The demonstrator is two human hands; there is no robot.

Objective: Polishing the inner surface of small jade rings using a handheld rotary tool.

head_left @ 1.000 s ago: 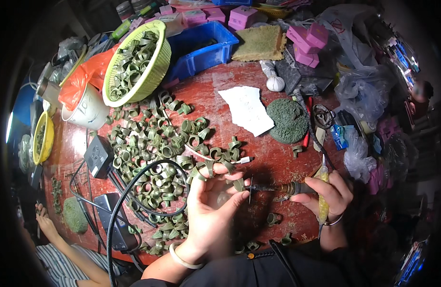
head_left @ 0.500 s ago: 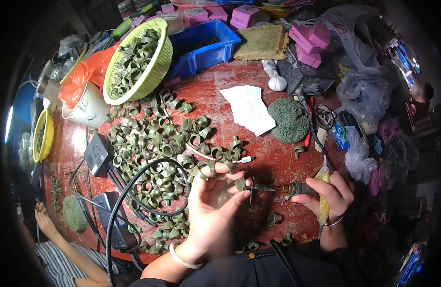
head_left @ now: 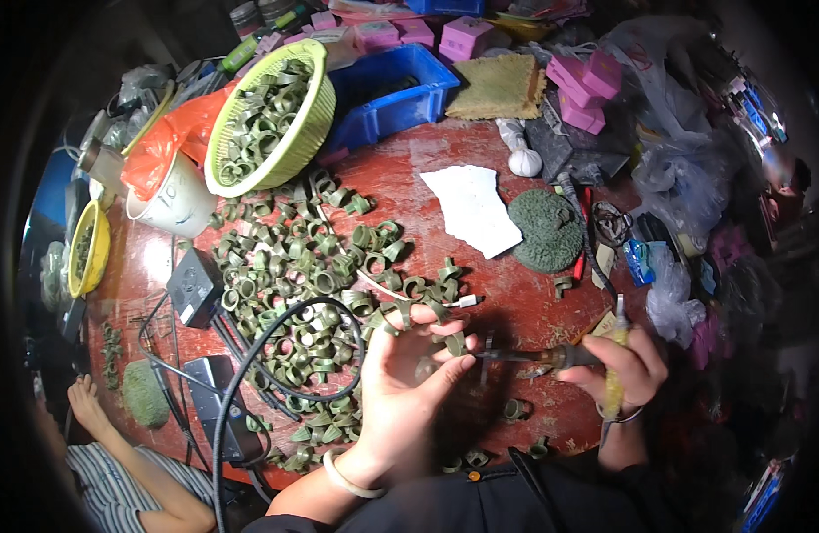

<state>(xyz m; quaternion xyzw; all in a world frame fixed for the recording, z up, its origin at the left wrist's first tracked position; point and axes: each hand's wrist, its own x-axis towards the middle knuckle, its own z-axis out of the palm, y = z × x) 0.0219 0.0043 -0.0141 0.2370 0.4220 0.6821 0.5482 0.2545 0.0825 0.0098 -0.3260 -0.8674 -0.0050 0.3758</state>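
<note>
My left hand (head_left: pixel 393 391) is raised over the red table, palm up, pinching a small green ring (head_left: pixel 456 343) between thumb and finger. More green rings (head_left: pixel 399 314) sit on its fingertips. From the right, my right hand (head_left: pixel 638 364) grips a dark rotary handpiece (head_left: pixel 566 356) pointing left, its thin disc (head_left: pixel 487 355) seen edge-on beside the pinched ring, with a small gap. A slim tool with a yellow handle (head_left: pixel 614 393) and metal tip is also held in that hand, standing across the handpiece. Loose green rings (head_left: pixel 316 342) lie heaped left of my hands.
A yellow-green basket of rings (head_left: pixel 325 124), a blue bin (head_left: pixel 387 120) and a white bucket (head_left: pixel 174 209) stand at the back. Torn white paper (head_left: pixel 473 211) lies by a round green pad (head_left: pixel 545 231). Black cable (head_left: pixel 221 426) loops at left, near another person's arm (head_left: pixel 138 462).
The whole view has shifted slightly, so things appear a little further right. The disc has drawn slightly away from the pinched ring. Both hands keep their grips.
</note>
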